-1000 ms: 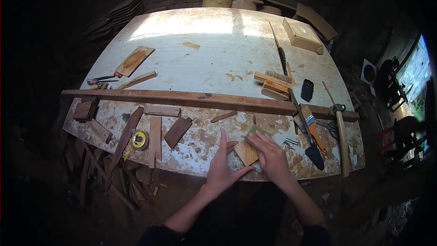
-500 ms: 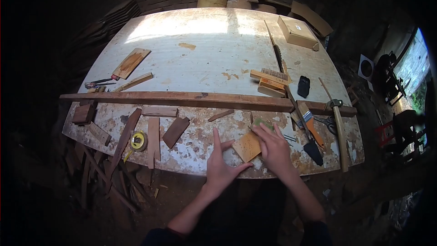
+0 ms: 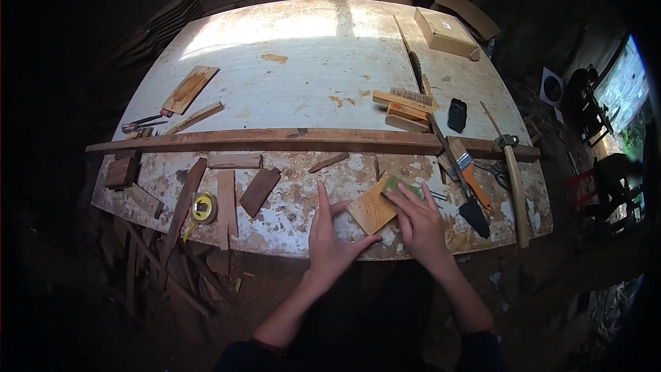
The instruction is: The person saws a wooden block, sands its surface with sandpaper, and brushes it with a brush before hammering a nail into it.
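Slanting away rightward (long axis, probably): block (image 3: 370,211) | left hand (image 3: 331,240) pinching it | right hand (image 3: 421,230) gripping green pad (image 3: 391,186)

1 tape measure (image 3: 204,208), 1 hammer (image 3: 516,196), 1 paintbrush (image 3: 475,187), 1 green pad (image 3: 393,185)

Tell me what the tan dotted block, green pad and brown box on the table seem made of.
Tan dotted block: probably wood, matte and smooth-looking, going by its warm tan colour.
Green pad: perhaps abrasive sponge or sandpaper; its dull green face hints at this, but the right hand covers part.
Brown box: likely plain cardboard, matte, with straight folded edges.
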{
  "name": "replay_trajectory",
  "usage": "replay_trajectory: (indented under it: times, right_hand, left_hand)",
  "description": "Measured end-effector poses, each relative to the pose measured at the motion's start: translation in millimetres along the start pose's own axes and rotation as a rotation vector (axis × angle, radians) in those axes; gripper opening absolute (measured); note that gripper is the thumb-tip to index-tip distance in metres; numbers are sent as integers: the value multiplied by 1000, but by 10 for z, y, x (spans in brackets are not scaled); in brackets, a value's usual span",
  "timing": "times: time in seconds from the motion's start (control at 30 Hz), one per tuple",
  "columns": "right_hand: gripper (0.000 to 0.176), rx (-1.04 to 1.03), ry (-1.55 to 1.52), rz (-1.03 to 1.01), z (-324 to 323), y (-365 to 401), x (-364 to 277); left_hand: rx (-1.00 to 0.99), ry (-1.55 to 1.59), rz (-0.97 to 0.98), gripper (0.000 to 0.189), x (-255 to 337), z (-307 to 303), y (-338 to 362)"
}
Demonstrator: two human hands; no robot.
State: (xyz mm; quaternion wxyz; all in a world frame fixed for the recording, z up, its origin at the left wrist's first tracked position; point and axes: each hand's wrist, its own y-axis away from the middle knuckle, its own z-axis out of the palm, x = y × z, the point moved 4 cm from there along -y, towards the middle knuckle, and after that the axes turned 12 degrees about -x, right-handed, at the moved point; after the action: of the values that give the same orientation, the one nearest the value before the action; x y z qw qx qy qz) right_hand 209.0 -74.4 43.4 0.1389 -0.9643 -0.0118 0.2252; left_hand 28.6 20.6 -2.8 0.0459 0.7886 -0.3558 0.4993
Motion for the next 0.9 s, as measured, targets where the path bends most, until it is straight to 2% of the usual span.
replay_trajectory:
  times: [0.03, 0.07, 0.1, 0.17, 0.27, 0.37, 0.4, 0.53, 0.63, 0.67, 0.77, 0.87, 0.9]
  right_hand:
    - [44, 73, 60, 80, -23, 4, 91]
    - [45, 70, 94, 72, 66, 103, -41]
    - [44, 7, 37, -30, 139, 178, -288]
    - [45, -86, 4, -141, 159, 240, -380]
    - [46, 145, 15, 186, 73, 140, 250]
    - [43, 63, 142, 38, 130, 268, -239]
    - [45, 18, 102, -44, 150, 341, -296]
    - [45, 104, 60, 57, 111, 282, -125]
    - [43, -6, -54, -126, 327, 323, -441]
    - [44, -16, -38, -136, 208, 242, -317]
    - [40, 80, 66, 52, 33, -49, 62]
    - [35, -24, -26, -148, 238, -34, -378]
    - [35, 16, -7, -75, 199, -108, -236]
  left_hand:
    - [12, -3, 15, 160, 7, 7, 5]
    - [16, -16, 14, 159, 41, -4, 3]
    - [26, 1, 15, 159, 29, 5, -16]
    - [30, 31, 10, 158, -8, 20, 9]
    - [24, -18, 46, 158, 25, -5, 3]
    - [25, 63, 21, 158, 0, -24, 11]
    - [23, 51, 20, 158, 1, -35, 4]
    - [17, -29, 44, 160, 23, 8, 9]
    - [17, -32, 48, 160, 28, 3, -14]
    - [14, -14, 37, 160, 21, -2, -1]
    - [45, 7, 54, 157, 42, 3, -8]
    - [44, -3, 47, 160, 6, 23, -3]
    - [40, -6, 41, 162, -7, 19, -1]
